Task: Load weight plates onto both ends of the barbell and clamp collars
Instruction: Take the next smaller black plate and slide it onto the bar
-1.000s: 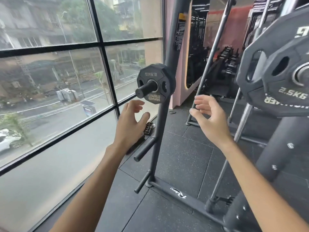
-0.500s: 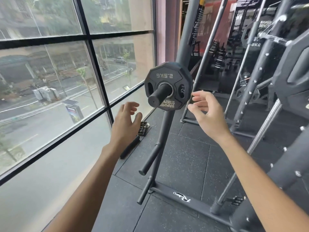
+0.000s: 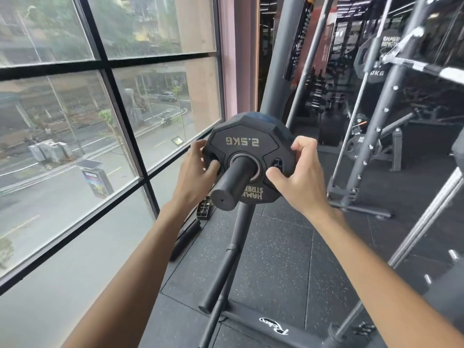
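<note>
A black 2.5 kg weight plate (image 3: pixel 242 143) hangs upside down on a black storage peg (image 3: pixel 229 188) of a plate rack, in the middle of the view. My left hand (image 3: pixel 197 173) grips the plate's left edge, thumb in the left grip hole. My right hand (image 3: pixel 296 172) grips the right edge, with its thumb by the right grip hole. The barbell's silver sleeve (image 3: pixel 426 69) shows at the upper right. No collar is in view.
The plate rack's upright (image 3: pixel 278 71) and lower empty pegs (image 3: pixel 218 280) stand over a black rubber floor (image 3: pixel 278 267). A large window (image 3: pixel 75 121) fills the left. A power rack upright (image 3: pixel 371 144) and other gym machines stand to the right. A small black box (image 3: pixel 204 208) lies by the window.
Both hands moved forward from open and apart to closed on the two sides of the 2.5 kg plate. The view has come closer to the rack.
</note>
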